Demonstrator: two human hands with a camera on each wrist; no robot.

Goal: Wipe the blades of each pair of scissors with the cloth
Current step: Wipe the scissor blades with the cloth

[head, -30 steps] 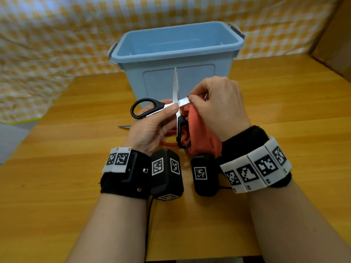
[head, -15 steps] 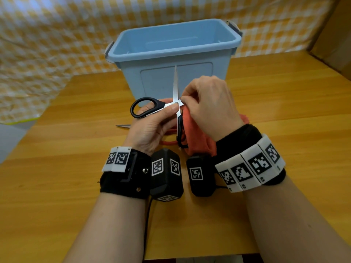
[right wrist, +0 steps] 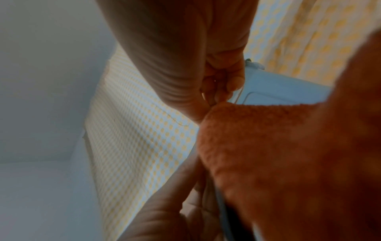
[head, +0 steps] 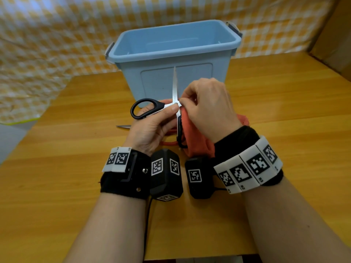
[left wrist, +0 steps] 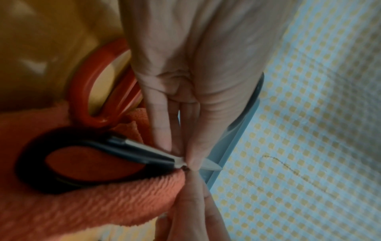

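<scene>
Nowhere legible writing, only square coded tags (head: 240,173) on both wristbands; left hand (head: 152,128) grips the open black-handled scissors (head: 146,108), right hand (head: 207,109) pinches the orange cloth (head: 195,143) at the pivot.

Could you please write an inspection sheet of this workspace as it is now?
Surface: wooden table, bare wood round the hands.
Job's things: black-handled scissors held open, one blade upright; orange cloth at the pivot; red-handled scissors lying beneath on the table.
Clutter: blue plastic bin behind the hands.
Hands: left hand grips the black-handled scissors; right hand pinches the cloth.
Cables: black cable from the left wrist camera.
Surroundings: yellow checked fabric as backdrop.
</scene>
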